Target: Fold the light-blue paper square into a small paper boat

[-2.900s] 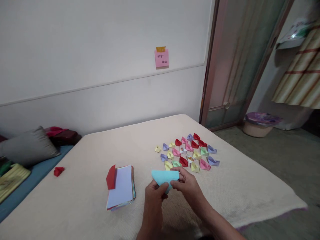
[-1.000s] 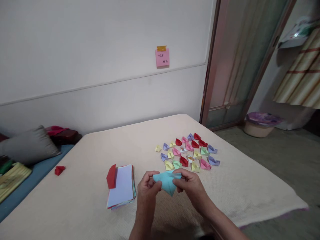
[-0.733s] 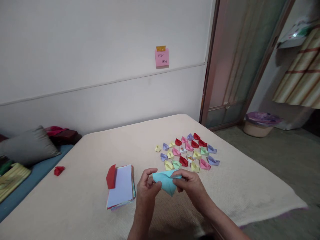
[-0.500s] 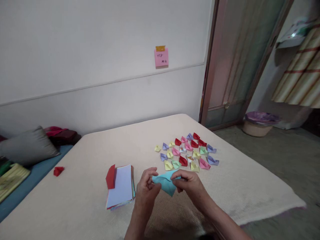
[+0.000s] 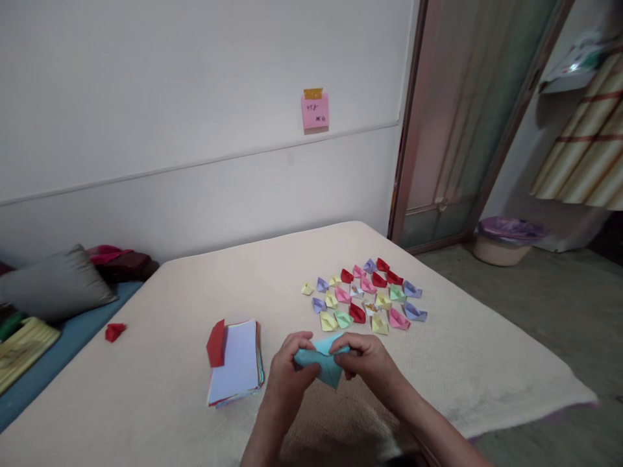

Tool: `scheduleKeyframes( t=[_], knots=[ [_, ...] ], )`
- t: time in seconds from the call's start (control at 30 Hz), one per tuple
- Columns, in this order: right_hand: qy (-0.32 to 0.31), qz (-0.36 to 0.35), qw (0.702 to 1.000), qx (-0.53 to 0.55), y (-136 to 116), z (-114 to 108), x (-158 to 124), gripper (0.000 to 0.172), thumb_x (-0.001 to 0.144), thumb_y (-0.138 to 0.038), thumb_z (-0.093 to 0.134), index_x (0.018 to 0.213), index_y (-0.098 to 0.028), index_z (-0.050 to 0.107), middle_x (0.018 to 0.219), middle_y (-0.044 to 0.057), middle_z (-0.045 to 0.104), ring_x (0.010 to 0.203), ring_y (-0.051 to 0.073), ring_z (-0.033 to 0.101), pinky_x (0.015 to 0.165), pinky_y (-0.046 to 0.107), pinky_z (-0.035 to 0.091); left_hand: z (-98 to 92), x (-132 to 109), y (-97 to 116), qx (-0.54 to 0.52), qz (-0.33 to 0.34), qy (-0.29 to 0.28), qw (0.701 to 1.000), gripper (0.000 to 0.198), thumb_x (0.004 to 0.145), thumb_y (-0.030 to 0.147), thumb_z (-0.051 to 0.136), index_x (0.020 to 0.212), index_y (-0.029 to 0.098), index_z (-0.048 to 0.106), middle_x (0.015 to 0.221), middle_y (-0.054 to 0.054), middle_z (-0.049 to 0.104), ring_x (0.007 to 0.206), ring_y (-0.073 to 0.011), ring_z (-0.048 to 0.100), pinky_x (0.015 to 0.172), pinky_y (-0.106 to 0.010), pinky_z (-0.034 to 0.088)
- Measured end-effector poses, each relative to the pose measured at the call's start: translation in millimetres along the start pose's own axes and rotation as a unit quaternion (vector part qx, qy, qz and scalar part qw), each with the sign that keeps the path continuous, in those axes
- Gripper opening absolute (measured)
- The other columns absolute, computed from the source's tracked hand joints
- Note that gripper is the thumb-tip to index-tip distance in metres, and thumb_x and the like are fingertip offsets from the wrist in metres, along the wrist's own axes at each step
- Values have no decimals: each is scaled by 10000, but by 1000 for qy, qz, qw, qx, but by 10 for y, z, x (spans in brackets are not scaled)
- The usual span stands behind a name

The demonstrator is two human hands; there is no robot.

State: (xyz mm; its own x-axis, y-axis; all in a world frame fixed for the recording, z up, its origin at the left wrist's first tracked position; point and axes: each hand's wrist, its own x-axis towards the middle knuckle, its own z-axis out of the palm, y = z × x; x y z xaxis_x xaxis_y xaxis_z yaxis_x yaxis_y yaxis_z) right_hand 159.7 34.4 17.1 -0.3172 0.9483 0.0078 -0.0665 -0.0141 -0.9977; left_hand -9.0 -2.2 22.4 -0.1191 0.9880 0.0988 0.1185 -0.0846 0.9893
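Note:
Both my hands hold a folded sheet of light blue paper point(image 5: 325, 360) low over the cream cover. My left hand point(image 5: 287, 371) pinches its left side, and my right hand point(image 5: 365, 366) grips its upper right edge. The paper forms a triangular fold with its point downward, partly hidden by my fingers. Just left of my left hand lies a stack of coloured origami paper point(image 5: 237, 363) with a white sheet on top. A folded red sheet point(image 5: 215, 344) leans on its left edge. Several small paper boats point(image 5: 363, 296) in mixed colours stand in rows beyond my hands.
The cream-covered bed point(image 5: 146, 370) ends at a near right edge above a grey floor. A red paper piece point(image 5: 115, 332) lies near its left edge, beside a blue mat and grey pillow point(image 5: 53, 285). A pink note point(image 5: 315, 111) marks the wall; a basin point(image 5: 501, 248) stands right.
My hands have drawn closer together and the left hand now wraps the paper's left side. The blue sheet sits slightly lower and looks more tightly folded.

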Motion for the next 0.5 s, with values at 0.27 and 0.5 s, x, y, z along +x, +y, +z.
scheduleKeyframes(
  t=[0.27,0.5],
  knots=[
    [5,7,999,42,-21,-44,2,62,649,-166,592,669,-157,650,473,-45,537,454,108,475,472,223,360,-1,8,-108,-182,-88,33,979,261,620,204,742,871,138,717,698,-17,640,656,-133,551,627,-231,425],
    [55,8,997,57,37,-35,32,114,637,-190,604,722,-164,677,430,-53,527,420,112,478,450,224,361,12,23,-209,-156,-11,42,987,61,642,170,714,699,164,735,1002,-81,648,898,-234,592,709,-302,485]
  ],
)
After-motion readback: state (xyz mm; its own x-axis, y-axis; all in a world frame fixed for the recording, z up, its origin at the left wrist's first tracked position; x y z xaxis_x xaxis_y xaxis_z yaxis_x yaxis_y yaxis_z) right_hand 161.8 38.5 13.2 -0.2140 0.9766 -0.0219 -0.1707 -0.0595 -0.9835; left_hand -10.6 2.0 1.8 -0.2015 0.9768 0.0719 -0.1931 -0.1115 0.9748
